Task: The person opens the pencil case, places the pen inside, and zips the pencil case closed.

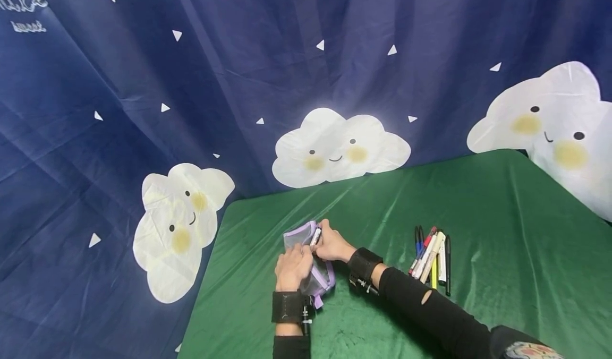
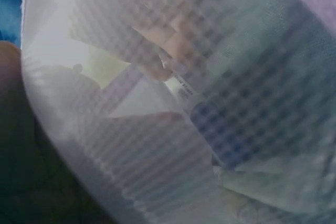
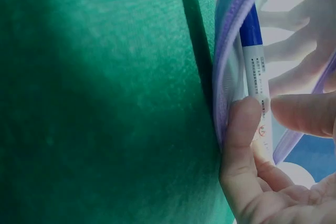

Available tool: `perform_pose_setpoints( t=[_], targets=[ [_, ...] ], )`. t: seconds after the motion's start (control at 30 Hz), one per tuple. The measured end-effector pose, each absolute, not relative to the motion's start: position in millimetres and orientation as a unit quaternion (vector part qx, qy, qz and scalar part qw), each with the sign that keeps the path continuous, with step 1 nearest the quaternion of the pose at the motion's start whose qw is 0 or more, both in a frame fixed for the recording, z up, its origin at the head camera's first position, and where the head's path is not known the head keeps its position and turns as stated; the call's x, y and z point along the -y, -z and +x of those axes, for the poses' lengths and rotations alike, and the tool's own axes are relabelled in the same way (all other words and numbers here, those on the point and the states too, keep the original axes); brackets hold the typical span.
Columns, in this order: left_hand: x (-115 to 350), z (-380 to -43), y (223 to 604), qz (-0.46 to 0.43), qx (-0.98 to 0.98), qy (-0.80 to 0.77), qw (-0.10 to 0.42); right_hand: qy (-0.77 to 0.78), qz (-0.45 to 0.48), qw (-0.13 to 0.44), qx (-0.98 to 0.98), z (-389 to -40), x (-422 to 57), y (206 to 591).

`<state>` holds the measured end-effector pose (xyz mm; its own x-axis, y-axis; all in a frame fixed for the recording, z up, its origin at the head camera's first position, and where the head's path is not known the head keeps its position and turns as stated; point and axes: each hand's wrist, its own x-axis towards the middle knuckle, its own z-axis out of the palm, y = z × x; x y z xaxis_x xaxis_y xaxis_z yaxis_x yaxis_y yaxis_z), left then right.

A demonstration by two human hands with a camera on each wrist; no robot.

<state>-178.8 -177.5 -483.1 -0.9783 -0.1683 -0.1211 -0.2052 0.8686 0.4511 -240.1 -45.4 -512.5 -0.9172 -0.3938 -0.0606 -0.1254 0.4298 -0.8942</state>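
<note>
Steadying the see-through mesh pouch with lavender edging [image 1: 298,235], the left hand [image 1: 292,267] lies over its near side, fingers bent round the mesh and appearing to grip it; the exact hold is partly hidden. The pouch sits on the green cloth-covered counter [image 1: 516,274], with its mouth parted towards the right. Just inside that mouth is the white marker with a blue cap [image 3: 254,72], cap end leading into the mesh and printed barrel towards the fingers. The right hand [image 1: 333,244] pinches this barrel between thumb and forefinger. Farther right, well apart from the pouch, lies a loose bunch of slim pens in red, white, yellow, blue and black [image 1: 434,255].

Loading the marker into the pouch looks like the step in hand, partly done. The next move seems to call for sliding the barrel fully past the zip edge before the pinch is released, with the mouth held wide.
</note>
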Motion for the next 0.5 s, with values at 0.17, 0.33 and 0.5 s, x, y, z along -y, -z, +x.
perform_pose_setpoints(
  t=[0.17,0.33,0.5],
  targets=[
    [177.4,-178.9,480.8,-0.097,-0.966,-0.236,0.035,0.495,-0.165,0.125,-0.844,-240.2,44.2,510.3],
    [176.8,-178.3,480.3,-0.096,-0.967,-0.233,0.038,0.486,-0.185,0.131,-0.844,-235.8,44.6,508.0],
    [176.1,-178.2,479.8,-0.100,-0.967,-0.232,0.028,0.473,-0.205,0.138,-0.846,-231.2,46.9,505.4]
  ],
)
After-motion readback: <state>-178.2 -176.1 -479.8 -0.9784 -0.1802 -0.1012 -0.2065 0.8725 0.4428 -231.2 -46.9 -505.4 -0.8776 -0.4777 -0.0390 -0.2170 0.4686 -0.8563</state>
